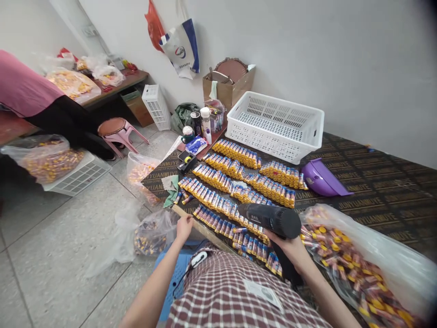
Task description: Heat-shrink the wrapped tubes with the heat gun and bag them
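Note:
In my right hand (pixel 290 248) is a black hair dryer (pixel 269 219), its fingers wrapped round the handle and the nozzle pointing left over the rows. Under it lie several rows of small tubes (pixel 218 200) with blue and yellow ends, packed side by side on the dark board. My left hand (pixel 185 228) is closed on a wooden strip (pixel 208 233) along the board's near edge. A green cloth (pixel 171 191) and a few loose tubes lie just beyond that hand. The dryer hides part of the rows.
A white plastic crate (pixel 273 146) stands behind the rows, with a purple scoop (pixel 322 177) to its right. A plastic bag of tubes (pixel 355 273) lies at right. Bottles (pixel 205 119) and a tape dispenser (pixel 186 161) stand back left. Another person (pixel 30 86) is at far left.

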{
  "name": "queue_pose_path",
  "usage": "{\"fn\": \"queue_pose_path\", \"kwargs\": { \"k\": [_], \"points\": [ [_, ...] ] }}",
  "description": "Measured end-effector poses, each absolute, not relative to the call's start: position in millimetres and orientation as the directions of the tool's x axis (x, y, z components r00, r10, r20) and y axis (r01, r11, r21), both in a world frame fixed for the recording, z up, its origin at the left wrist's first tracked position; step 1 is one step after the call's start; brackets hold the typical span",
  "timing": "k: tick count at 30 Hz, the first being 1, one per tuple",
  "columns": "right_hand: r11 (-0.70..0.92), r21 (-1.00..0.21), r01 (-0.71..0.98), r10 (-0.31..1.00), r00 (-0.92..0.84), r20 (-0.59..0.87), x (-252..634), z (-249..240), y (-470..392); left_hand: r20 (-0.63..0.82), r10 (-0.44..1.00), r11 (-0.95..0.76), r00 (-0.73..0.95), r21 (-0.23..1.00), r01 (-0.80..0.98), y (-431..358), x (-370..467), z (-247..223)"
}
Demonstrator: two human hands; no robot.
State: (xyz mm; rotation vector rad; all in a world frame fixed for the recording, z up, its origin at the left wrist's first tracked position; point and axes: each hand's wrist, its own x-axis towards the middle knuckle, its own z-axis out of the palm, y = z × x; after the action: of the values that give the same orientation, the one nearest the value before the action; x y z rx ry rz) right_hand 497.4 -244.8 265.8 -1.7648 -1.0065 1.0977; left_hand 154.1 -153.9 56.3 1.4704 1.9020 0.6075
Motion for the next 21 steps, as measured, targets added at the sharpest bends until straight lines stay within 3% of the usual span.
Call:
{"fn": "queue_pose_path", "kwargs": {
  "k": [7, 16, 21],
  "points": [
    [-0.439, -0.892, 0.104, 0.893, 0.155, -0.422, 466, 268, -204, -0.165, 0.95, 0.3, -0.264, 0.708, 0.64, -132, 152, 59],
    [-0.31, -0.95, -0.034, 0.949, -0.076, -0.306, 394, 263, -112, -0.221, 0.919, 0.387, -0.326, 0.659, 0.645, -169, 111, 44],
    [-0.354, -0.932, 0.072, 0.933, -0.033, -0.357, 415, 269, -130, -0.081, 0.983, 0.181, -0.168, 0.62, 0.764, -132, 130, 68]
  ]
}}
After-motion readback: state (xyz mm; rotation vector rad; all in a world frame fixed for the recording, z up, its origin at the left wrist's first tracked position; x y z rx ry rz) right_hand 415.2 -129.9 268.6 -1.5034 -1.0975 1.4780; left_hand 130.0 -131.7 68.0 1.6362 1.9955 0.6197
